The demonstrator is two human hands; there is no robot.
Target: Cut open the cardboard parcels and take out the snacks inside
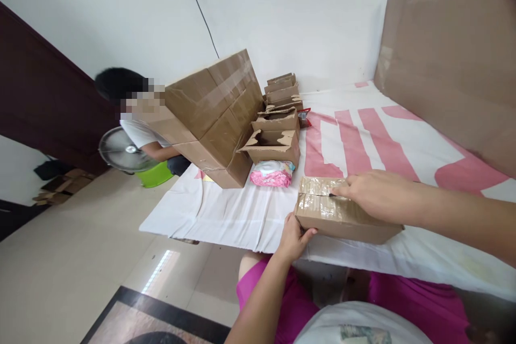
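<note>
Several cartons (213,118) are stacked beyond the left hand (294,237), by which a taped carton (342,227) is gripped; its top is touched by the right hand (367,192), whose hold on a dark tip (332,194) cannot be told.

Pretty bright, soft light overall, source out of view. White wall (314,21) at 12 o'clock looks evenly lit, kinda greyish. Glare's strongest on the shiny tape on the box (342,226) around 4 o'clock, plus a white streak on the glossy floor (100,226) toward 7-8. Murky shadow under the table edge at 5. Wide-lens stretch makes the edges lean, 2 o'clock corner goes dark, blocky pixelated patch (143,101) near 10.
</note>
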